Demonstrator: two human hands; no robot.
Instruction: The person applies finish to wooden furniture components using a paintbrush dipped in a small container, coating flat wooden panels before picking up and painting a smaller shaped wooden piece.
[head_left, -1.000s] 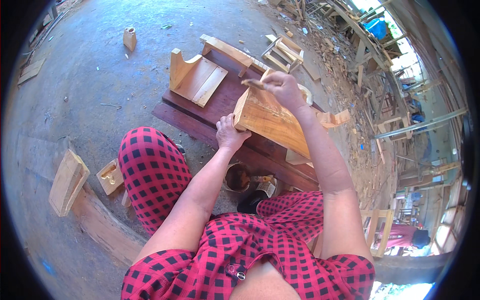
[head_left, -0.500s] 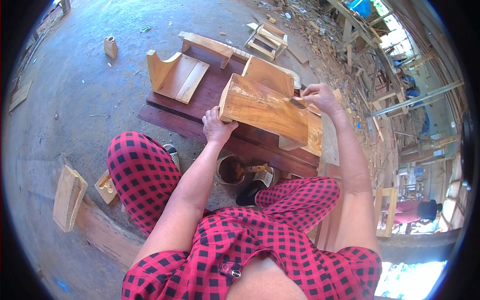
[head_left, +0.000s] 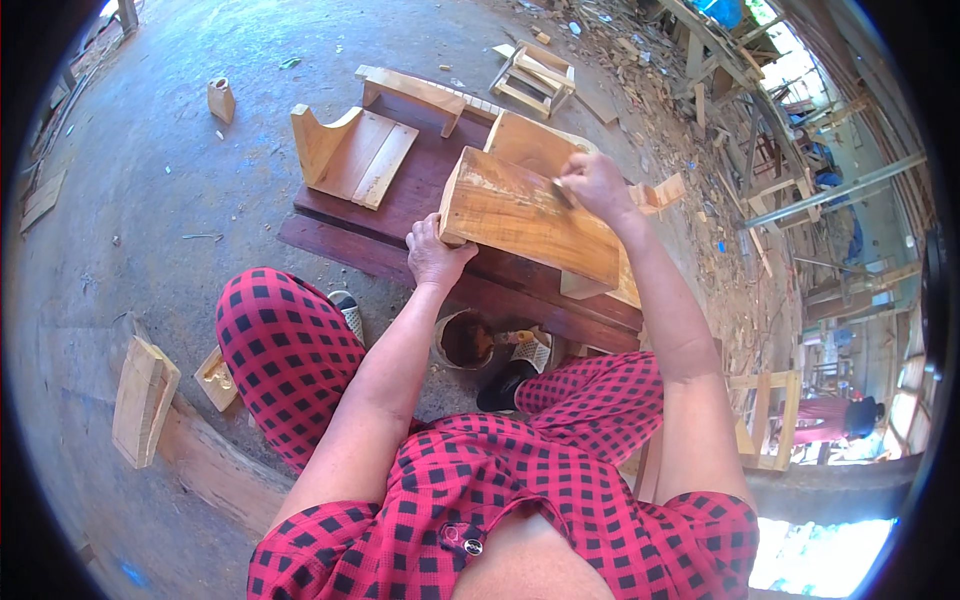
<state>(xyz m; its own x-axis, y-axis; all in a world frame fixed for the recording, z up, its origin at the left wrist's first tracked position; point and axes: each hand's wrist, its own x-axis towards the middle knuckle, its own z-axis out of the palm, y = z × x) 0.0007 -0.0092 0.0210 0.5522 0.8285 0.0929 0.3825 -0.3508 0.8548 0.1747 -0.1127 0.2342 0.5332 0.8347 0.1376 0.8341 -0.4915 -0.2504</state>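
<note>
A wooden piece with a broad flat top and pale smears near its far edge stands on a dark reddish-brown wooden platform. My left hand grips its near left corner, fingers curled round the edge. On the top, towards the right, my right hand pinches a small flat scraper, its thin edge against the wood. The scraper is partly hidden by my fingers. Behind the wooden piece stands another wooden part. Between my feet is a bucket with brown stuff inside and a handled tool leaning at its rim.
A wooden part with a curved upright and a low bench-like part rest on the platform. Beyond is a small wooden frame. Wood scraps lie at the left. Another person is at the far right.
My right hand has moved left along the top with the scraper, which has turned from flat to more edge-on. My left hand keeps its hold on the corner.
</note>
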